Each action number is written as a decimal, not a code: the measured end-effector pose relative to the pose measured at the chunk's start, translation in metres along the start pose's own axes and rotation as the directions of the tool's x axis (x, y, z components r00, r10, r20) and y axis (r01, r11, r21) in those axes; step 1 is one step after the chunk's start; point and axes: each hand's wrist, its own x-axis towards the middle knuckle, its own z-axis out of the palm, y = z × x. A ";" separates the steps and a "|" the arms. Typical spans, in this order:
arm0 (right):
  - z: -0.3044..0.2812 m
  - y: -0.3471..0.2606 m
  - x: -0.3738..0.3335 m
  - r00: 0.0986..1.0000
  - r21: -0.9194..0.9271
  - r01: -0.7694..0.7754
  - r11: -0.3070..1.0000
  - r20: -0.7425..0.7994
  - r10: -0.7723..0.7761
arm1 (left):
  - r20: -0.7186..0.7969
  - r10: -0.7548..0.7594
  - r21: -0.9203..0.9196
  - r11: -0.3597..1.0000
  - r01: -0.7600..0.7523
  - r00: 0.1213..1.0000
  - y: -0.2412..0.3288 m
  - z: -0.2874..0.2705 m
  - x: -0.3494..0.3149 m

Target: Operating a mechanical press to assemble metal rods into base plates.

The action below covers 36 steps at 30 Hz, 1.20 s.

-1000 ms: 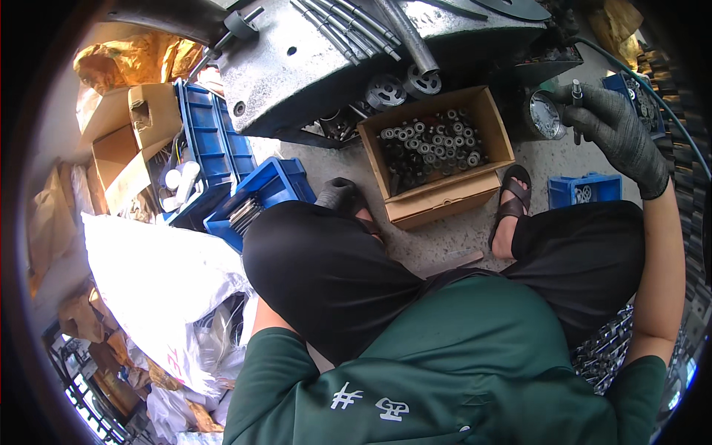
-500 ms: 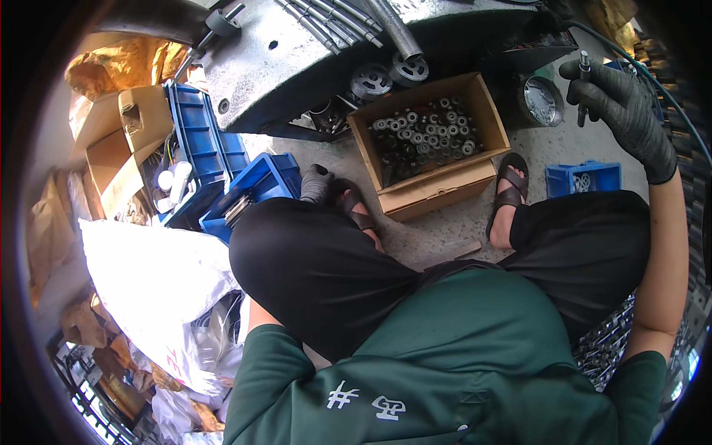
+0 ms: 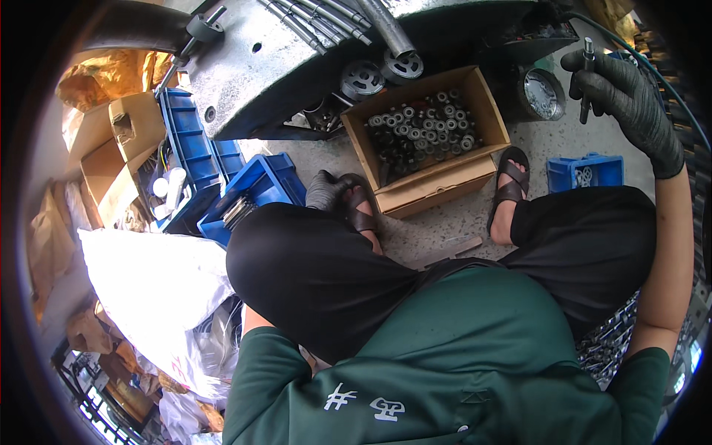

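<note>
Raised at the upper right, my right hand (image 3: 624, 100), in a dark glove, is closed round a short metal shaft (image 3: 587, 78) held upright between thumb and fingers. My left hand (image 3: 324, 192), also gloved, is low beside my left sandal and the blue bin (image 3: 284, 172) with thin metal rods (image 3: 239, 211) in it. Its fingers look curled, and my knee covers the wrist; whatever it holds is hidden. Between my feet an open cardboard box (image 3: 486, 107) contains many small metal parts with ring-shaped ends (image 3: 434, 133).
A heavy metal bench (image 3: 230, 81) carries several long rods (image 3: 311, 22). Two round slotted metal discs (image 3: 363, 80) are under its edge. A metal tin (image 3: 540, 95) and small blue bin (image 3: 599, 174) stand right. Leftward are a white sack (image 3: 156, 297) and opened carton (image 3: 137, 122).
My left hand has moved right, away from the blue bin and closer to my left sandal. My right hand stays raised with the shaft, shifted only slightly.
</note>
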 end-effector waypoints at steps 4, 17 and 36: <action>0.001 0.019 0.008 1.000 0.065 -0.019 0.998 0.015 0.018 | 0.033 0.010 -0.026 1.000 -0.009 0.999 0.009 0.005 -0.009; -0.007 0.030 0.003 0.978 -0.145 0.205 0.968 -0.013 -0.209 | -0.065 -0.017 -0.165 0.986 0.006 0.998 -0.020 0.021 0.013; -0.007 0.014 -0.002 0.998 -0.016 0.031 0.999 0.047 -0.030 | -0.127 -0.105 -0.307 0.950 0.061 0.986 -0.036 0.037 0.021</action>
